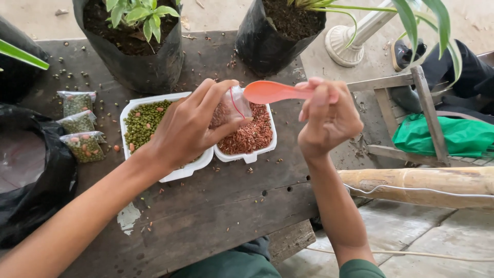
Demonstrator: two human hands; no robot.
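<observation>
My left hand holds a small clear plastic bag partly filled with reddish-brown grains, above a white foam tray of the same grains. My right hand grips a salmon-pink plastic spoon whose bowl points at the bag's mouth. A second white tray to the left holds green beans with a few pinkish ones. Both trays rest on a dark, worn wooden table.
Three filled small bags lie at the table's left beside a black plastic sack. Two black grow bags with plants stand at the back. A wooden frame with green cloth and a log sit at right. Loose seeds lie scattered.
</observation>
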